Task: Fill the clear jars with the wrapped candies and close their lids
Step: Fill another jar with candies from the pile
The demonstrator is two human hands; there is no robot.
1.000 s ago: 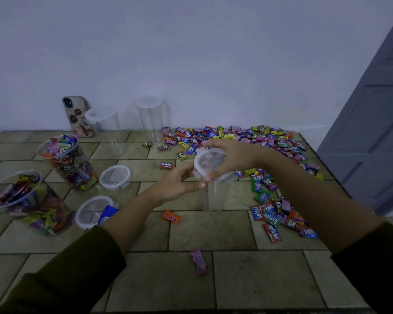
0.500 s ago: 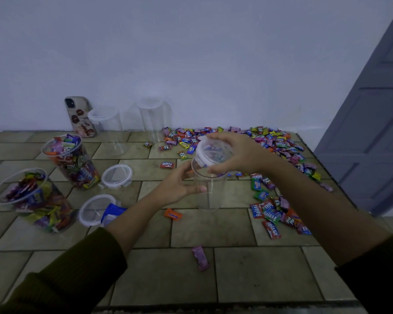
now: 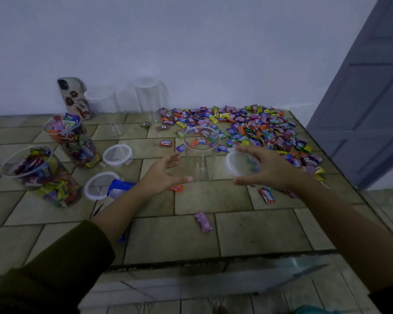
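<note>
Lid (image 3: 239, 163) — now off jar (image 3: 201, 155)

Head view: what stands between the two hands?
The open clear jar stands upright between the left hand and the right hand, which holds a lid; head view shows it.

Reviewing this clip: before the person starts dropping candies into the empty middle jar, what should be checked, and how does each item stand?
1. Empty clear plastic jar uncovered: ok, mouth open.
2. Jar upright on the tiled table: ok.
3. Right hand free to scoop: not ok, it holds the round clear lid.
4. Left hand free: ok, open beside the jar.
5. Pile of colourful wrapped candies nearby: ok, behind and right of the jar.
6. Two candy-filled clear jars closed: not ok, both open, loose lids beside them.
</note>
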